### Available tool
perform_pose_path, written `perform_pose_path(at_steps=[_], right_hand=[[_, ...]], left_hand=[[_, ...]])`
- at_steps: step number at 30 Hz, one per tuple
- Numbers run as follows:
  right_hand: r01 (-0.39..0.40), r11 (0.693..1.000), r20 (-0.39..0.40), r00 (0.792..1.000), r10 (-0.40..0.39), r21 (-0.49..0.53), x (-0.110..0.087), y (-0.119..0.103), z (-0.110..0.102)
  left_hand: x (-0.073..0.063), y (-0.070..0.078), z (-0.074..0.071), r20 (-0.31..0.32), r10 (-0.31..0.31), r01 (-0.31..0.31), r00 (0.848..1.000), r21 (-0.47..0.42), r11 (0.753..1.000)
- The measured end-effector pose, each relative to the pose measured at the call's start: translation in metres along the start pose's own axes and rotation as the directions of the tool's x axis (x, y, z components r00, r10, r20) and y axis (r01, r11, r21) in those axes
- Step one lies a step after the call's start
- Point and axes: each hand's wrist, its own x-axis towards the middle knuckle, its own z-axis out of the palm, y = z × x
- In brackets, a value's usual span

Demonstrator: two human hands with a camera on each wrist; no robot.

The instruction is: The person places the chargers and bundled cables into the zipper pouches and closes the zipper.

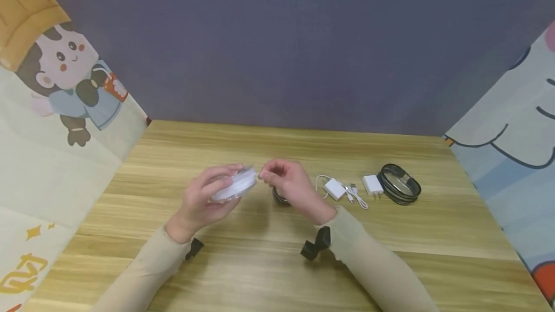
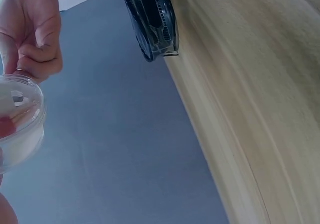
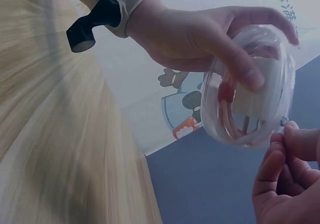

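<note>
My left hand (image 1: 204, 197) grips a round clear plastic zip case (image 1: 236, 186) by its sides, raised above the table. Inside the case, the right wrist view shows a white charger plug (image 3: 259, 87) with metal prongs and a coiled cable with a red part (image 3: 227, 92). At the case's edge, my right hand (image 1: 294, 187) pinches a small metallic zipper pull (image 3: 284, 120) between thumb and forefinger. The fingers partly cover the pull.
A black-rimmed round case (image 1: 281, 198) stands partly hidden behind the right hand. Further right lie a white charger (image 1: 335, 188) with a white cable (image 1: 359, 200), another white charger (image 1: 373, 185) and a clear case with black edging (image 1: 392, 196). A wooden table (image 1: 260, 273) carries them.
</note>
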Motion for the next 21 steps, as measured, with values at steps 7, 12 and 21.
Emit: perform_pose_path(at_steps=[7,12,21], right_hand=[[0.015,1.000,-0.002,1.000,-0.015,0.006,-0.004,-0.007,-0.001],[0.052,0.999,-0.014,0.999,-0.052,-0.007,-0.008,-0.011,-0.002],[0.137,0.990,-0.055,0.989,-0.139,-0.039,-0.007,-0.010,0.006]], left_hand=[[-0.001,-0.001,0.000,0.032,0.016,-0.020,0.999,0.145,0.989],[-0.004,-0.003,0.000,0.061,0.006,-0.018,0.998,0.209,0.978],[-0.005,-0.001,-0.001,0.128,-0.031,-0.002,0.991,0.253,0.968]])
